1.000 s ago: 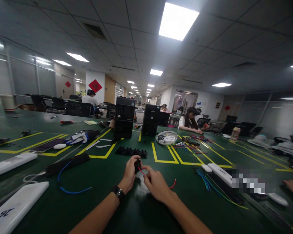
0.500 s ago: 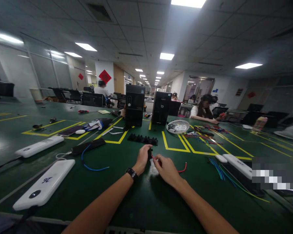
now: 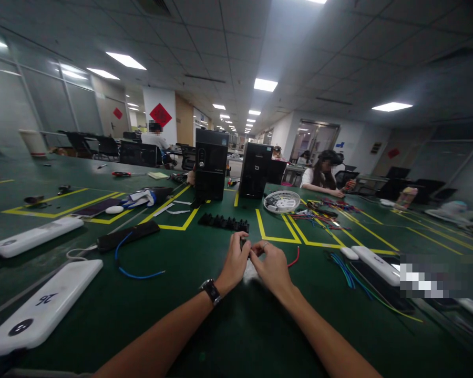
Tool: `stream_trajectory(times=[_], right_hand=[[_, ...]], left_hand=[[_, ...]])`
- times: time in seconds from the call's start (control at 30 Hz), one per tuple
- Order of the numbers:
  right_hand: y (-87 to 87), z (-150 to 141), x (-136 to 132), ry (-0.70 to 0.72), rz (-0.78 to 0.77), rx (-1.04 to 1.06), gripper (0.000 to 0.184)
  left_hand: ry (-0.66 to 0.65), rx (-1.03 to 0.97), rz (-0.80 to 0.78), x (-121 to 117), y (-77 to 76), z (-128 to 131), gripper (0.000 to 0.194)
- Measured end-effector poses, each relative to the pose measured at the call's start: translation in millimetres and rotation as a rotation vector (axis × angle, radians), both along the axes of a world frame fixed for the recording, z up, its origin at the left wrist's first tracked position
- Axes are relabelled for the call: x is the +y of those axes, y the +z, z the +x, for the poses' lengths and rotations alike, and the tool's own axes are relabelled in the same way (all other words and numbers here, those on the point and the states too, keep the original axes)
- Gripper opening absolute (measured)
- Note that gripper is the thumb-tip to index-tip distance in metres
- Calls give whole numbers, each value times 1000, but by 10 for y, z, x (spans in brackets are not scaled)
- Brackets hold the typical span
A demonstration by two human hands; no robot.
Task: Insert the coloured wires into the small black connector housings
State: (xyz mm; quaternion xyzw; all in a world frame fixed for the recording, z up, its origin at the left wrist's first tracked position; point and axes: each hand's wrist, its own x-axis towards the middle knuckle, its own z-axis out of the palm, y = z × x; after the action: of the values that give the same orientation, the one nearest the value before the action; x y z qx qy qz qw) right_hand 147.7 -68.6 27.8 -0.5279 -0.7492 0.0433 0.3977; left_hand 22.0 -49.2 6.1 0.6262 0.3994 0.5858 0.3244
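Note:
My left hand (image 3: 232, 265), with a dark watch on its wrist, is closed on a small black part (image 3: 243, 242); most of it is hidden by the fingers. Pressed close beside it, my right hand (image 3: 274, 266) pinches a red wire (image 3: 295, 256), whose free end sticks out past the far side of that hand. Where wire and black part meet cannot be seen. A row of black blocks (image 3: 224, 222) lies just beyond my fingertips. Under my hands is a small clear or whitish thing (image 3: 250, 272), too blurred to name.
Two black computer towers (image 3: 212, 165) stand ahead. A white round basket (image 3: 281, 201) and a heap of coloured wires (image 3: 331, 212) lie to the right. Blue wire (image 3: 136, 274) and white power banks (image 3: 43, 307) are at left. A person (image 3: 323, 176) sits across the green table.
The view has turned slightly right. My fingers have drawn closer together around the black part, and the red stretch between my hands is now hidden.

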Motion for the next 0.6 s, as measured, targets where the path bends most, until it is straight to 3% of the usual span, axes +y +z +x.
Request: stream_trajectory(times=[0.37, 0.6], right_hand=[[12, 40, 7, 36, -60, 49, 15], [65, 111, -2, 102, -5, -135, 15]], left_hand=[[44, 145, 99, -41, 3, 5, 24], [54, 193, 127, -8, -15, -2, 23]])
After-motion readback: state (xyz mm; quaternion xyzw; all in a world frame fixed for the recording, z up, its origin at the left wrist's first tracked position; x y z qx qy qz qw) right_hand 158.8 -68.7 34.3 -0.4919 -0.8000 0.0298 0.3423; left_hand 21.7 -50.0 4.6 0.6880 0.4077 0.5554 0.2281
